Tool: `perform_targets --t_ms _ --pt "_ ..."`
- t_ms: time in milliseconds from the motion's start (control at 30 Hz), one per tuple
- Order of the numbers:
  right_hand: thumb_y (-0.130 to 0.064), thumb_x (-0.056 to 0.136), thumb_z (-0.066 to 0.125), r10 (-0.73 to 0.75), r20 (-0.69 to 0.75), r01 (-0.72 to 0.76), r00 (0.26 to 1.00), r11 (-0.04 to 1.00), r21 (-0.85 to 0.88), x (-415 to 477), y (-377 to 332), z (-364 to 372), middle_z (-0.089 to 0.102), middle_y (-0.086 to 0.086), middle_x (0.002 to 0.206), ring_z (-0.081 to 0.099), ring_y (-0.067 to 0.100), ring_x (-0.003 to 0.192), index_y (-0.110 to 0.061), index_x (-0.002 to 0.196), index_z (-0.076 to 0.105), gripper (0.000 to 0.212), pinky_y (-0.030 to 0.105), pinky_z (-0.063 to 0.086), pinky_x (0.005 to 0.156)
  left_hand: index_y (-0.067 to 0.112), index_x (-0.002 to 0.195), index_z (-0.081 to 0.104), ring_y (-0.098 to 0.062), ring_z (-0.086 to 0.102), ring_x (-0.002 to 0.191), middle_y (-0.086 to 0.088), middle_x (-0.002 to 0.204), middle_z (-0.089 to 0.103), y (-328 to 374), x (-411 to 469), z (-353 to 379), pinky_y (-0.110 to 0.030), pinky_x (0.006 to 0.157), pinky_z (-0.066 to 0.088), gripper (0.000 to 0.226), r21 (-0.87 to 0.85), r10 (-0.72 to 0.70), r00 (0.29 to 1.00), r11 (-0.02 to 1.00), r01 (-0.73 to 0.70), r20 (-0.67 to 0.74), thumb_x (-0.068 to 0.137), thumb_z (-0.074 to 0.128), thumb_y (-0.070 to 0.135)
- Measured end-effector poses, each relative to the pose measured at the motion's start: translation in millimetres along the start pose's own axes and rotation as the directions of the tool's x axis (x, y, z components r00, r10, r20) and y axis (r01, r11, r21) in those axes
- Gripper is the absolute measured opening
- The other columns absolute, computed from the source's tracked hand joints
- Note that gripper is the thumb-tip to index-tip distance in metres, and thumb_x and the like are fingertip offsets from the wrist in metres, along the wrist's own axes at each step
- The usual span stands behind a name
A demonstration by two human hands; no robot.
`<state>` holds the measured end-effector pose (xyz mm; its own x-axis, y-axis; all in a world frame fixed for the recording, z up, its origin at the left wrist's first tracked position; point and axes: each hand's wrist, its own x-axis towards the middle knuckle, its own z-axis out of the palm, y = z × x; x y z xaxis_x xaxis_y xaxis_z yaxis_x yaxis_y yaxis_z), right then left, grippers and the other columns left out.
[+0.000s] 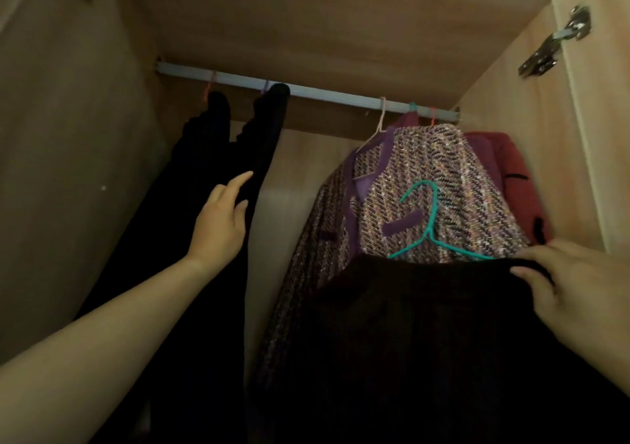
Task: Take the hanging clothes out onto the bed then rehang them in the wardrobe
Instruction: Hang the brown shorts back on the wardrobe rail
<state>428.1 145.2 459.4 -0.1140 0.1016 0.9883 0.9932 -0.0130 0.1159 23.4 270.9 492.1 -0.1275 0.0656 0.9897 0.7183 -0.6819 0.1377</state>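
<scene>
Here, right fingers (537, 281) pinch one dark garment (426, 327); left fingers (237, 184) spread against two black garments (267, 119).

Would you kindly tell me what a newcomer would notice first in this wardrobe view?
The purple tweed jacket hangs at the right of the rail, with a teal hanger off the rail in front of it. That hanger rises from a dark garment, gripped by the right hand at lower right. The open left hand is at the black clothes hanging on the left.
</scene>
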Motion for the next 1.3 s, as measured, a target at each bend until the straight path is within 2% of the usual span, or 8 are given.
perform_targets --t_ms 167,367,533,667,833,967,1167,1300 --pt "-0.020 0.078 0.069 -0.002 -0.016 0.001 1.000 0.997 -0.072 22.6 -72.4 -6.9 0.064 0.006 0.080 0.063 0.032 0.071 -0.017 0.085 0.069 0.008 0.036 0.049 0.053 0.025 0.144 0.029 -0.024 0.052 0.107 -0.007 0.130 0.045 -4.9 4.1 -24.0 -0.028 0.075 0.041 0.048 0.071 -0.061 0.998 0.996 0.062 -0.010 0.099 0.043 0.023" --pt "-0.028 0.090 0.055 -0.035 -0.008 0.033 0.999 0.988 -0.152 94.8 -115.3 -1.6 0.062 0.005 0.097 0.060 0.032 0.091 -0.018 0.099 0.066 0.018 0.036 0.049 0.067 0.027 0.144 0.024 -0.026 0.054 0.102 -0.008 0.134 0.039 4.7 45.0 -33.3 -0.035 0.065 0.046 0.056 0.141 -0.014 1.000 0.990 0.018 -0.028 0.095 0.048 0.036" --pt "-0.030 0.092 0.052 0.018 -0.015 -0.023 1.000 0.939 -0.344 154.4 -140.7 -3.2 0.061 0.005 0.100 0.059 0.028 0.093 -0.018 0.099 0.065 0.019 0.030 0.038 0.062 0.025 0.147 0.019 -0.031 0.044 0.118 -0.009 0.140 0.033 2.3 109.4 -58.2 -0.040 0.075 0.048 0.061 0.253 -0.026 0.999 0.967 0.032 -0.028 0.095 0.046 0.043" --pt "-0.029 0.092 0.053 0.043 -0.050 -0.060 0.998 0.902 -0.427 177.4 -153.3 -6.0 0.060 0.007 0.103 0.058 0.028 0.094 -0.017 0.106 0.063 0.021 0.030 0.039 0.061 0.024 0.148 0.017 -0.032 0.044 0.120 -0.009 0.142 0.032 -4.7 150.6 -67.4 -0.036 0.072 0.043 0.063 0.304 0.005 1.000 0.953 0.005 -0.030 0.095 0.044 0.046" --pt "-0.028 0.095 0.048 0.039 -0.055 -0.058 0.998 0.905 -0.422 198.4 -168.7 12.0 0.056 0.002 0.102 0.057 0.024 0.093 -0.018 0.108 0.060 0.020 0.028 0.035 0.058 0.020 0.138 0.034 -0.028 0.052 0.108 -0.008 0.131 0.043 -6.5 180.9 -67.6 -0.034 0.067 0.042 0.048 0.316 0.038 0.999 0.948 -0.039 0.011 0.097 0.044 0.041" --pt "-0.022 0.094 0.050 0.013 -0.061 -0.036 0.998 0.921 -0.389 235.0 -184.1 39.9 0.054 0.001 0.101 0.056 0.024 0.094 -0.018 0.113 0.057 0.021 0.029 0.038 0.058 0.020 0.129 0.047 -0.025 0.056 0.101 -0.004 0.120 0.054 -15.0 185.6 -65.0 -0.038 0.075 0.049 0.035 0.274 0.074 0.997 0.959 -0.075 0.012 0.099 0.038 0.036" --pt "-0.018 0.095 0.049 -0.001 -0.059 -0.015 0.998 0.963 -0.270 298.1 -211.3 78.9 0.056 0.004 0.104 0.056 0.027 0.099 -0.016 0.106 0.059 0.016 0.032 0.037 0.063 0.026 0.125 0.051 -0.024 0.057 0.100 -0.001 0.117 0.056 -32.1 183.3 -60.4 -0.034 0.071 0.045 0.028 0.179 0.096 0.991 0.981 -0.078 -0.097 0.099 0.039 0.031" --pt "-0.018 0.094 0.051 0.008 -0.061 -0.024 0.998 0.961 -0.277 315.2 -207.2 100.1 0.056 0.004 0.100 0.057 0.027 0.096 -0.016 0.105 0.059 0.014 0.034 0.040 0.067 0.030 0.125 0.050 -0.023 0.058 0.097 0.002 0.113 0.055 -29.3 176.7 -48.7 -0.038 0.075 0.050 0.028 0.157 0.148 0.987 0.978 -0.137 -0.059 0.099 0.039 0.030"
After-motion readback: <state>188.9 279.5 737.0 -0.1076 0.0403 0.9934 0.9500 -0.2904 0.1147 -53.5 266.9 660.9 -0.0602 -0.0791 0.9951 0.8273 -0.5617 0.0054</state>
